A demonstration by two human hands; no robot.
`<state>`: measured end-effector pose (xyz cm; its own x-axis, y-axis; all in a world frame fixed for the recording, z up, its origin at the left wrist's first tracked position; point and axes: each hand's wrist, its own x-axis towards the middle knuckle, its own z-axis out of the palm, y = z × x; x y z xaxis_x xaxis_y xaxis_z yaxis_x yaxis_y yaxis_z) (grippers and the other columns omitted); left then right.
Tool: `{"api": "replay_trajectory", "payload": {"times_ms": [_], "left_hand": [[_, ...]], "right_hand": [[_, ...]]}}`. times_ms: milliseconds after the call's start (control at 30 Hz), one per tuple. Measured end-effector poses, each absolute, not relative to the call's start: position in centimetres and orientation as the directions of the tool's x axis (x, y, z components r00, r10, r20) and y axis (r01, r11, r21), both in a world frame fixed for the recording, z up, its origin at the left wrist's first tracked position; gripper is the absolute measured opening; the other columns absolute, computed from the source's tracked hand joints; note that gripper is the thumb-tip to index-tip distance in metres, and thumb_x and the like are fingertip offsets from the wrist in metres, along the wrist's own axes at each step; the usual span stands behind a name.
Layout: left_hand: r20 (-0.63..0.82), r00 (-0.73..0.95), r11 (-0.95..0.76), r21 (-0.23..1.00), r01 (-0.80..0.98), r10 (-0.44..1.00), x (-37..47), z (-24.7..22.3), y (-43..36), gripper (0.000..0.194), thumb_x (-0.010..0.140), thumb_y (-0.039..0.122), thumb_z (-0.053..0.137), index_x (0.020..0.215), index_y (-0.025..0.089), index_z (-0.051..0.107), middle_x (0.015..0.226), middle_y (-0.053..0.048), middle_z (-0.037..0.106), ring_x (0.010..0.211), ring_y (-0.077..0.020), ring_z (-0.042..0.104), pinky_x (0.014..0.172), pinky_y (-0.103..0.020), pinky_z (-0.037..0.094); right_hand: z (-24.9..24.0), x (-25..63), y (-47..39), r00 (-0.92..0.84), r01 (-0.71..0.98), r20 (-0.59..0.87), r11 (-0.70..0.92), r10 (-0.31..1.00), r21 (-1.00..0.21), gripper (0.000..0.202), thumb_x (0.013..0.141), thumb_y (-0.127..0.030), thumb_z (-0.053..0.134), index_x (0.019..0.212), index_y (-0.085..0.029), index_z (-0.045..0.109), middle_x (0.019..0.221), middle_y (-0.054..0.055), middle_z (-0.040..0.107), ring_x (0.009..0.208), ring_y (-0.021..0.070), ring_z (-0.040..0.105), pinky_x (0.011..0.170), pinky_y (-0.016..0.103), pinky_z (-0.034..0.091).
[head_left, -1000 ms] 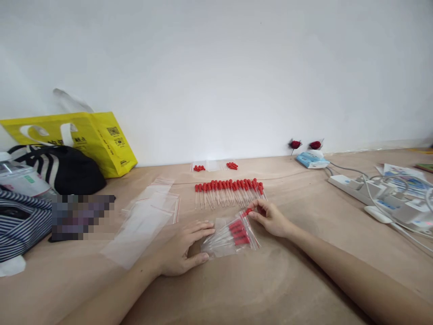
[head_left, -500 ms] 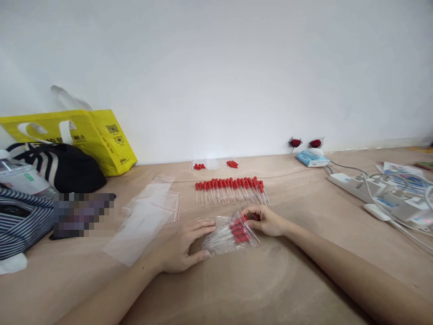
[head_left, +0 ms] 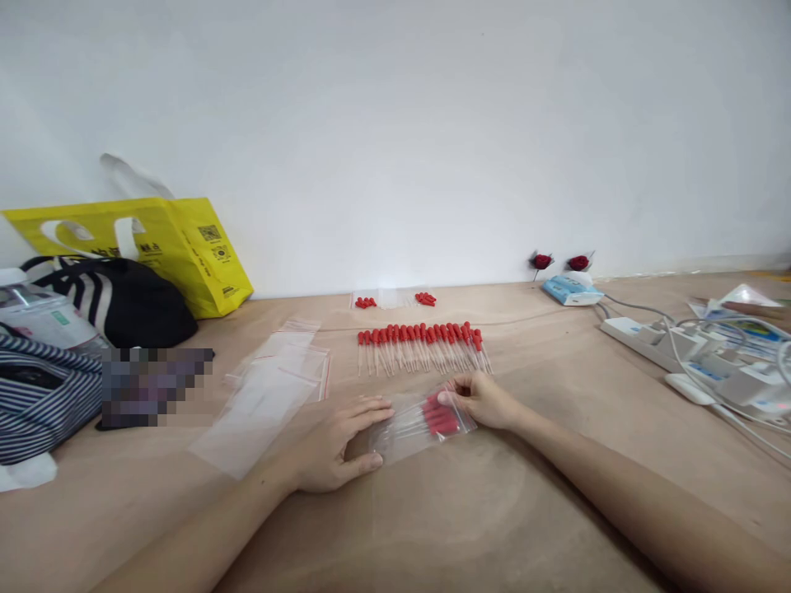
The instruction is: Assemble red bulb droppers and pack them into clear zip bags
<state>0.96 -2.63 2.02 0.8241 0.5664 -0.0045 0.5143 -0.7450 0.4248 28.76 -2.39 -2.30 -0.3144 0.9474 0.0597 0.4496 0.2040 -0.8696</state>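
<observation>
A clear zip-lock bag lies on the table in front of me, holding several droppers with red rubber bulbs and thin clear stems. The bulbs are toward the bag's zip end on the right. My right hand is closed on the upper corner of that end, thumb on top. My left hand rests at the bag's left edge, fingers stretched and thumb apart, touching the plastic. Just beyond the bag runs a row of red-bulbed droppers, side by side with bulbs away from me.
Flat zip bags lie overlapping at left. Farther back, another clear bag has red bulbs at both ends. A yellow tote, a black bag and a striped bag stand left; a power strip with cables lies right.
My right thumb has moved onto the bag's zip end, which now lies flatter over the red bulbs. The left hand has stayed at the left edge.
</observation>
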Motion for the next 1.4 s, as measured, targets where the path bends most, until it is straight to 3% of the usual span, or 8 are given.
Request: {"api": "replay_trajectory", "payload": {"times_ms": [200,500,633,800,967,1133,1267,1400], "left_hand": [[-0.027,0.819,-0.741,0.411,0.531,0.573,1.0,2.0,-2.6,0.052,0.082,0.039,0.048,0.130,0.027,0.033,0.137,-0.003,0.034,0.125,-0.0230,0.031,0.103,-0.043,0.026],[-0.012,0.820,-0.742,0.420,0.523,0.572,1.0,2.1,-2.7,0.051,0.081,0.037,0.048,0.129,0.028,0.035,0.137,-0.003,0.035,0.125,-0.0242,0.031,0.103,-0.044,0.026],[-0.029,0.817,-0.739,0.410,0.535,0.576,0.9,2.1,-2.7,0.051,0.082,0.038,0.047,0.130,0.029,0.034,0.138,-0.002,0.033,0.125,-0.0241,0.030,0.103,-0.044,0.026],[-0.069,0.825,-0.751,0.377,0.541,0.560,0.8,1.9,-2.6,0.048,0.084,0.036,0.045,0.130,0.036,0.032,0.142,0.001,0.024,0.128,-0.0252,0.024,0.102,-0.046,0.025],[-0.075,0.825,-0.758,0.355,0.548,0.561,0.9,2.2,-2.8,0.052,0.084,0.035,0.045,0.132,0.035,0.027,0.142,0.000,0.023,0.128,-0.0262,0.022,0.102,-0.048,0.023],[-0.061,0.820,-0.742,0.392,0.544,0.569,1.0,2.4,-2.9,0.054,0.080,0.032,0.049,0.131,0.032,0.031,0.140,-0.003,0.028,0.126,-0.0265,0.027,0.102,-0.047,0.025],[0.048,0.825,-0.748,0.453,0.485,0.564,0.9,2.2,-2.9,0.046,0.076,0.036,0.054,0.120,0.027,0.045,0.134,-0.005,0.038,0.124,-0.0271,0.031,0.100,-0.045,0.028],[0.080,0.829,-0.753,0.474,0.457,0.554,0.8,2.1,-3.0,0.041,0.075,0.040,0.056,0.112,0.024,0.049,0.132,-0.005,0.040,0.123,-0.0266,0.032,0.100,-0.044,0.029]], "right_hand": [[-1.5,29.2,-2.7,-0.448,0.280,0.049,0.192,0.893,-0.941,0.036,0.076,-0.048,0.050,0.077,-0.015,0.066,0.072,0.002,0.065,0.069,0.0150,0.058,0.067,0.026,0.044],[-2.8,27.9,-2.5,-0.060,0.501,0.072,0.092,0.996,-0.860,0.029,0.070,-0.039,0.057,0.054,-0.015,0.052,0.048,-0.001,0.052,0.046,0.0095,0.046,0.044,0.021,0.034],[-2.5,28.4,-2.6,-0.055,0.385,0.124,0.136,0.991,-0.913,0.018,0.070,-0.033,0.056,0.069,-0.018,0.048,0.055,-0.003,0.054,0.048,0.0084,0.047,0.045,0.019,0.036],[-1.8,29.2,-2.9,-0.045,0.290,-0.059,-0.043,0.997,-0.956,0.025,0.079,-0.038,0.044,0.093,-0.017,0.048,0.057,-0.004,0.056,0.038,0.0068,0.041,0.038,0.019,0.031],[-2.1,28.5,-2.8,-0.136,0.381,-0.051,0.005,0.989,-0.924,0.031,0.063,-0.035,0.067,0.085,-0.015,0.058,0.060,-0.001,0.058,0.054,0.0101,0.053,0.050,0.021,0.041],[-1.8,28.5,-2.8,-0.290,0.245,-0.151,-0.080,0.945,-0.966,0.031,0.052,-0.028,0.073,0.076,-0.012,0.061,0.061,-0.001,0.060,0.054,0.0096,0.053,0.053,0.022,0.041],[-2.1,28.6,-2.8,-0.258,0.277,-0.158,-0.084,0.953,-0.957,0.022,0.060,-0.032,0.066,0.059,-0.013,0.055,0.052,-0.003,0.055,0.047,0.0071,0.046,0.046,0.020,0.035],[-2.8,28.0,-2.6,-0.121,0.327,-0.015,0.026,0.993,-0.945,0.019,0.069,-0.033,0.058,0.065,-0.016,0.051,0.057,-0.002,0.056,0.051,0.0088,0.049,0.047,0.020,0.036]]}}
